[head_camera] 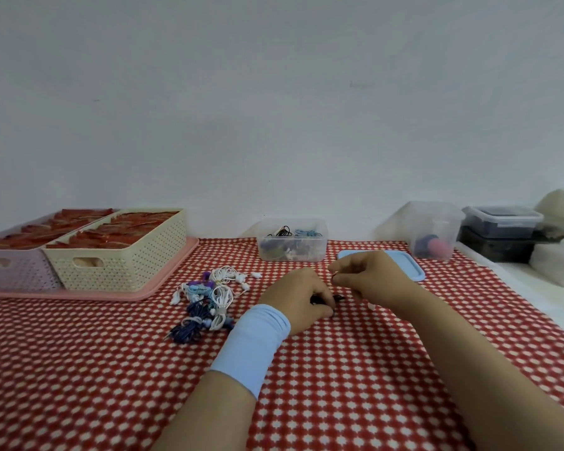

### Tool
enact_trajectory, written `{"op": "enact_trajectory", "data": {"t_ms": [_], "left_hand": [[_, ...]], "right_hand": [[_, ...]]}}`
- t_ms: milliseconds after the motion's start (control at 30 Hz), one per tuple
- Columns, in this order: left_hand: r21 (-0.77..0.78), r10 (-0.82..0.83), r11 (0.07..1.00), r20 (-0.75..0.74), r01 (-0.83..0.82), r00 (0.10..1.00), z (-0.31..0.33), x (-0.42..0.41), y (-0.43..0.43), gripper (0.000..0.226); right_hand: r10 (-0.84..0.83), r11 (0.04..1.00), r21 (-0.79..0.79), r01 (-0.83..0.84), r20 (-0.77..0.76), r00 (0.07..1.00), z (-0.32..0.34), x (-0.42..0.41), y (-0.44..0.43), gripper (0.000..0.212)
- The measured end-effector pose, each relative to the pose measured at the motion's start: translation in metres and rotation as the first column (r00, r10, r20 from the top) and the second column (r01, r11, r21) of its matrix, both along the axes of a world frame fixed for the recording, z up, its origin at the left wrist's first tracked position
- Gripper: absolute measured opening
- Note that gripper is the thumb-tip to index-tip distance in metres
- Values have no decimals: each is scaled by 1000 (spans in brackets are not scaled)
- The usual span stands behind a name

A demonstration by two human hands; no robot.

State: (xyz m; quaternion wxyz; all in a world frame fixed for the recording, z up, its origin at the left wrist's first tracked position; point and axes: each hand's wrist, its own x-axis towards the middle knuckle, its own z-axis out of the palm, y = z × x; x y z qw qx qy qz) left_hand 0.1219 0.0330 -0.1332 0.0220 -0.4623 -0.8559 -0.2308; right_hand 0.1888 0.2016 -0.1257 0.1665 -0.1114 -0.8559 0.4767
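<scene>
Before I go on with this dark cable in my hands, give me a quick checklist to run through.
1. Grip on the dark cable: ok, the left hand curls round it, low on the checked cloth.
2. Tie ready: cannot tell; the right hand pinches a small thing, too small to identify.
3. Cable fully coiled: cannot tell, the hands hide most of it.
4. Pile of wound earphones out of the way: ok, it lies apart, left of the left hand.
5. Clear box open: ok, no lid on it; a blue lid lies on the cloth behind the right hand.
</scene>
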Motion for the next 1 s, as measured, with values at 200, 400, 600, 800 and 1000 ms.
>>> {"op": "enact_trajectory", "data": {"t_ms": [200,400,600,800,1000], "left_hand": [[11,48,999,-38,-48,998,-7,-4,5,11],[410,62,893,297,-186,953,-7,-5,7,12],[563,-154,762,637,-319,755,-6,-6,8,25],[620,-413,693,760,-368,502,-5,-6,7,23],[615,-385,702,753,-360,534,-6,-6,6,22]], "right_hand": [[-32,987,-161,27,-28,999,2,4,0,3],[17,947,-322,-20,-13,1000,3,5,0,11],[98,885,-454,-103,-36,995,10,8,-2,13],[167,857,-486,-170,-49,985,8,8,2,19],[189,856,-483,-185,-41,981,7,6,2,18]]}}
